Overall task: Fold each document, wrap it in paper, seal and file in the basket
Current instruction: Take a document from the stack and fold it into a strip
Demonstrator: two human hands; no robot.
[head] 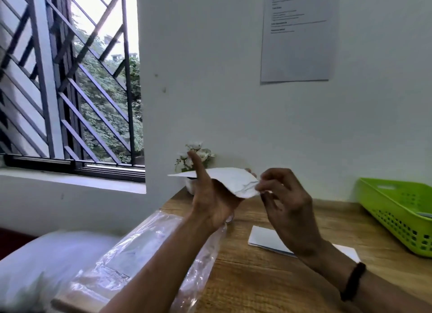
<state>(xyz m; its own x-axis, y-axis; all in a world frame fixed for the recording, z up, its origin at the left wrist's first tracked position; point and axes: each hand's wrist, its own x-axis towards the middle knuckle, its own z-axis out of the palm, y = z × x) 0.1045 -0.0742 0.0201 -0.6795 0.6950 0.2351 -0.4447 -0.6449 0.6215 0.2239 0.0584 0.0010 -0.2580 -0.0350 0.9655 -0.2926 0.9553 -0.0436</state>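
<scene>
A white paper packet [230, 179] is held up above the wooden table [268, 277], roughly level. My left hand [210, 196] holds it from below, thumb raised over its near edge. My right hand [282, 196] pinches the packet's crumpled right corner with fingertips. Flat on the table under my right wrist lies a folded white sheet [264, 239]. The green plastic basket [397, 210] stands at the table's right edge, with something pale inside it.
A clear plastic bag [149, 249] with papers lies at the table's left under my left forearm. A small white flower pot [196, 158] stands against the wall behind the packet. A printed sheet [298, 34] hangs on the wall; a barred window is at left.
</scene>
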